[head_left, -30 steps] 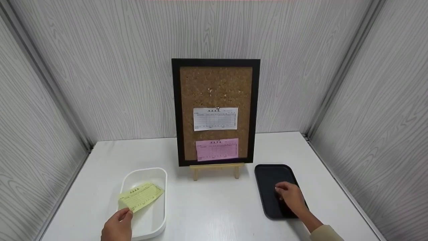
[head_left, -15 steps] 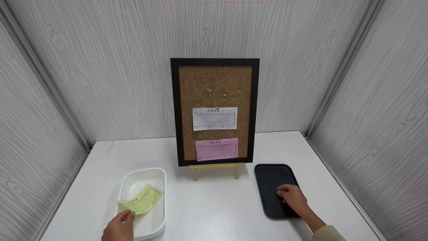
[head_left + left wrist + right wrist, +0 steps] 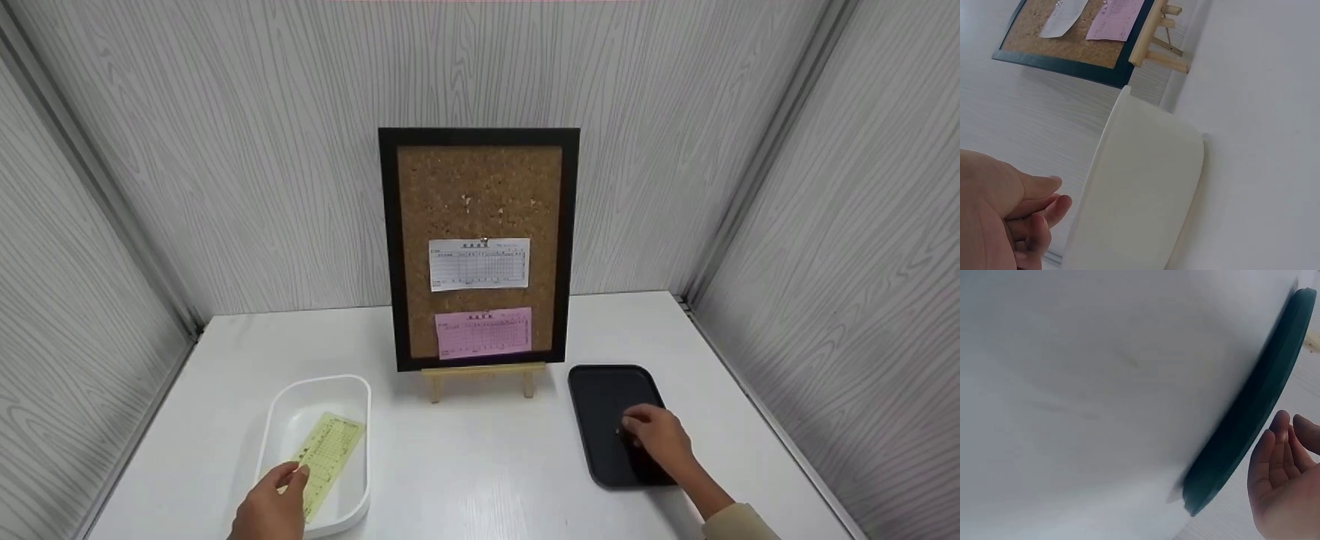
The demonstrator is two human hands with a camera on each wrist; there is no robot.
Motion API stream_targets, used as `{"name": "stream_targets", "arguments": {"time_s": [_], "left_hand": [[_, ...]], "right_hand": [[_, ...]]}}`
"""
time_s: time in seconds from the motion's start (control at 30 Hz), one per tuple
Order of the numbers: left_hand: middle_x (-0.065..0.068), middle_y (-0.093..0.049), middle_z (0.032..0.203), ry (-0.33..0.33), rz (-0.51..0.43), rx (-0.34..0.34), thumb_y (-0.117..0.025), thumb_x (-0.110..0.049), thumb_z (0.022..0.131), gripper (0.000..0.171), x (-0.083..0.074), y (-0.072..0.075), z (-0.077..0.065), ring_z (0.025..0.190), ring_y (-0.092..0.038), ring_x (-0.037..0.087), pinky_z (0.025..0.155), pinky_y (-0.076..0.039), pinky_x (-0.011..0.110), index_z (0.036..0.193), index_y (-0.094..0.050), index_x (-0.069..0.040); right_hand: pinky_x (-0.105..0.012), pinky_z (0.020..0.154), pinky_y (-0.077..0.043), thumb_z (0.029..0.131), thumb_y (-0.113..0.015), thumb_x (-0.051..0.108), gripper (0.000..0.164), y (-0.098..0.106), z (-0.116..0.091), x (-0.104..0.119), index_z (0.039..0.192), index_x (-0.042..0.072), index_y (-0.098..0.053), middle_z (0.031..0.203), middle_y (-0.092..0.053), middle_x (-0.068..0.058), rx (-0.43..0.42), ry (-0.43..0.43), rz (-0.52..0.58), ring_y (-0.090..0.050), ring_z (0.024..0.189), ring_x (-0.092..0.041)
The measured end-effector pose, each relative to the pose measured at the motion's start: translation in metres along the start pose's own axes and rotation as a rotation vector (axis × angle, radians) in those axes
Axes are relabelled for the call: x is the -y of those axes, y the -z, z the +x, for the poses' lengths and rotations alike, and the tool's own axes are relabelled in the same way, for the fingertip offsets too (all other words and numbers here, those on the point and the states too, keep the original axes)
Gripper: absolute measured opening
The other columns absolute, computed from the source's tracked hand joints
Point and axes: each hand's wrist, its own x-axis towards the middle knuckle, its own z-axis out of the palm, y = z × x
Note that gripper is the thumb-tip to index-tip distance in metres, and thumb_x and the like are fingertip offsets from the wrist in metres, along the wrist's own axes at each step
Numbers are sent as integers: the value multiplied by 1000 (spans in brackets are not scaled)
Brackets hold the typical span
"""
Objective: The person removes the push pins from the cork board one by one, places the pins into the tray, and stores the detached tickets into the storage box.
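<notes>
A yellow printed paper slip lies slanted inside the white bin. My left hand is over the bin's near-left part, its fingertips by the slip's edge; in the left wrist view no paper shows between thumb and fingers. Over the black tray is my right hand, fingers bent downward. A tiny light speck shows beside its fingertips, too small to identify. Thumb and index finger stand slightly apart in the right wrist view, with nothing visible between them.
A black-framed cork board stands on a wooden easel at the middle back. On it hang a white slip and, lower, a pink slip. Grey wood-grain panels enclose the white table on three sides.
The yellow slip, pinched at its near corner by my left hand before, has turned and settled lower in the bin, with the fingers loosened. My right hand has barely moved over the tray.
</notes>
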Motion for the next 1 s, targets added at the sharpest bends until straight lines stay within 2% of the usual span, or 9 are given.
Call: {"name": "stream_targets", "arguments": {"time_s": [0.13, 0.27, 0.4, 0.47, 0.53, 0.63, 0.77, 1.0], "left_hand": [[11, -67, 130, -24, -4, -33, -59, -47, 99, 50, -10, -8, -3, 106, -65, 37, 85, -43, 57, 133, -62, -11], [7, -70, 123, -99, -27, -105, -64, -43, 97, 41, -24, -20, -6, 102, -68, 35, 82, -45, 56, 127, -67, -14], [3, -73, 119, -170, -46, -145, -66, -41, 96, 38, -37, -28, -9, 88, -68, 28, 75, -46, 51, 124, -69, -15], [2, -73, 117, -206, -58, -159, -67, -40, 96, 37, -43, -30, -10, 76, -65, 24, 67, -46, 46, 124, -69, -16], [1, -73, 117, -233, -73, -151, -66, -39, 96, 36, -49, -33, -10, 67, -59, 19, 61, -43, 40, 125, -68, -18], [-1, -73, 117, -269, -101, -134, -66, -39, 97, 36, -59, -40, -8, 66, -59, 18, 58, -41, 35, 126, -68, -19], [-1, -73, 118, -291, -143, -98, -65, -41, 97, 37, -74, -50, -5, 80, -65, 18, 66, -42, 36, 127, -67, -20], [2, -72, 120, -355, -224, -59, -64, -35, 98, 35, -107, -62, 6, 81, -62, 18, 63, -39, 31, 129, -66, -18]], "right_hand": [[-32, 65, -49, 96, -69, 16, 19, 1, 0, 6, 112, 6, -73, 93, -72, -4, -15, 29, 21, -64, 70, -15], [-30, 66, -49, 97, -68, 18, 21, 3, 1, 11, 115, 7, -72, 97, -72, -4, -44, 24, 59, -64, 71, -15], [-28, 66, -51, 96, -69, 18, 21, 5, 2, 17, 114, 8, -72, 96, -72, -6, -67, 43, 102, -64, 72, -15], [-27, 66, -51, 96, -70, 18, 19, 5, 4, 22, 113, 10, -72, 96, -72, -6, -74, 58, 125, -64, 73, -16], [-28, 66, -51, 96, -70, 19, 19, 5, 5, 27, 113, 12, -73, 95, -71, -6, -74, 70, 143, -64, 73, -17], [-28, 66, -51, 97, -69, 21, 19, 7, 7, 37, 113, 14, -72, 95, -71, -6, -75, 86, 160, -66, 76, -22], [-27, 65, -51, 97, -69, 25, 20, 9, 11, 51, 114, 14, -72, 95, -70, -7, -79, 113, 181, -66, 79, -27], [-27, 68, -53, 99, -67, 25, 20, 6, 24, 85, 116, 16, -71, 101, -71, -5, -69, 166, 210, -67, 81, -25]]}}
